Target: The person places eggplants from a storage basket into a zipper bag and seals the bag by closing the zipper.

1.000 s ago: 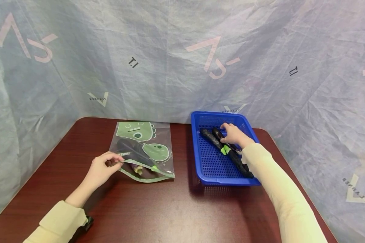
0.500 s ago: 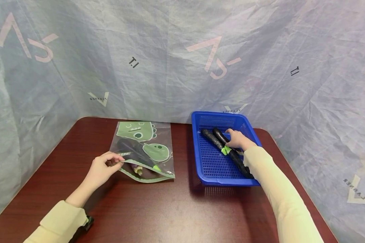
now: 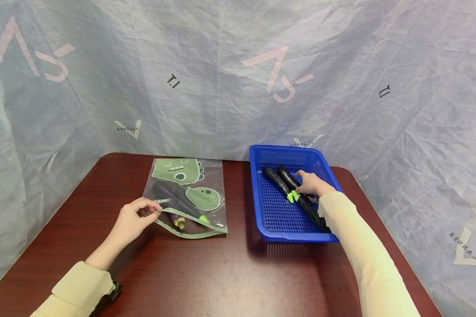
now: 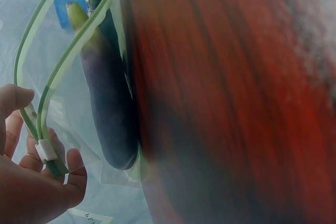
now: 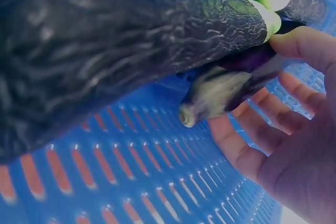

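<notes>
The right fingers (image 5: 242, 150) hide the far length of the purple eggplant (image 5: 220, 90) lying between them; left of them, a wrinkled black vegetable (image 5: 105, 40) runs off the right wrist view's edge. In the head view, the left fingers (image 3: 148, 203) cover a corner of the clear bag (image 3: 186, 198); right of them, in the left wrist view, the surface (image 4: 226, 103) is blurred.

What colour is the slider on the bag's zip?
White; the slider shows best in the left wrist view.
</notes>
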